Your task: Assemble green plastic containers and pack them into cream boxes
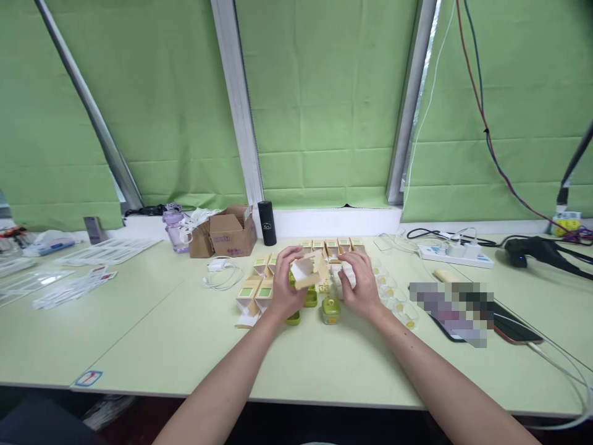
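Observation:
My left hand [288,285] is closed around a small cream cardboard box [304,272], held tilted above the table with its open end and flaps showing. Close by on the right, my right hand [360,285] has curved fingers, with thumb and fingertips apart. Behind those fingers shows something white [341,276], partly hidden, whose kind I cannot make out. Between my forearms stands a small clear jar with a green lid [330,311]. Green lids [311,299] lie beneath the left hand. Small clear containers [397,303] are lined up beside my right hand.
Open cream boxes with green labels [248,295] stand left of my hands; more boxes [332,247] form a row behind. Farther back are a brown carton [233,232] and black cylinder [267,224]. A power strip [456,254], cables and phones [516,321] occupy the right side.

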Motion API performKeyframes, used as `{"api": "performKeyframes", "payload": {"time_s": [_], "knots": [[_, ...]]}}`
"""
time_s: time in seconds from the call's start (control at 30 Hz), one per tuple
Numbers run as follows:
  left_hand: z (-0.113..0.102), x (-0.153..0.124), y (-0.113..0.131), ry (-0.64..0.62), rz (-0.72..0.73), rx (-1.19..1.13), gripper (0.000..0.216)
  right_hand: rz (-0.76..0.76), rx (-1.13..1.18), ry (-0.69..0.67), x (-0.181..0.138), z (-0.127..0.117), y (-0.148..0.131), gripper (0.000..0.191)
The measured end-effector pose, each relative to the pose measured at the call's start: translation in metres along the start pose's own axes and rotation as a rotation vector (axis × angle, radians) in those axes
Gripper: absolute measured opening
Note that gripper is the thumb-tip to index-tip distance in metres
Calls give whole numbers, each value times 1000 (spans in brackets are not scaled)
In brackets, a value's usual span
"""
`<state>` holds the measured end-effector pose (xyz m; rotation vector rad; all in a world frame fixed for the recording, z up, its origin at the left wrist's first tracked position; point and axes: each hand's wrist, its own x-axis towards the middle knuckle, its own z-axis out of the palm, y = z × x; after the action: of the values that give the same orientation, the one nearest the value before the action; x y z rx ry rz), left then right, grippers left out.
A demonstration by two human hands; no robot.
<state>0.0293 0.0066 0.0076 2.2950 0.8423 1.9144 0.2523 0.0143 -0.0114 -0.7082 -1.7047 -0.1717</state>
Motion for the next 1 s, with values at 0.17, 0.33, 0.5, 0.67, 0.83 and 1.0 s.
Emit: {"api": "performKeyframes", "payload": {"time_s": [0.17,0.33,0.5,0.67,0.83,1.0], "knots": [[8,-4,-8,68,-400,-407,44,27,14,4,0,1,-3,38],[9,0,-6,63,-483,-538,52,47,35,-7,0,1,-4,38],[9,4,-6,87,-541,-639,71,69,76,-36,0,1,-7,42],[10,3,-3,70,-614,-653,81,64,166,-91,0,2,-14,45],[10,5,6,35,-645,-616,74,73,239,-164,-2,2,-22,49],[12,3,6,-31,-650,-643,67,100,283,-192,-3,4,-23,44]]}}
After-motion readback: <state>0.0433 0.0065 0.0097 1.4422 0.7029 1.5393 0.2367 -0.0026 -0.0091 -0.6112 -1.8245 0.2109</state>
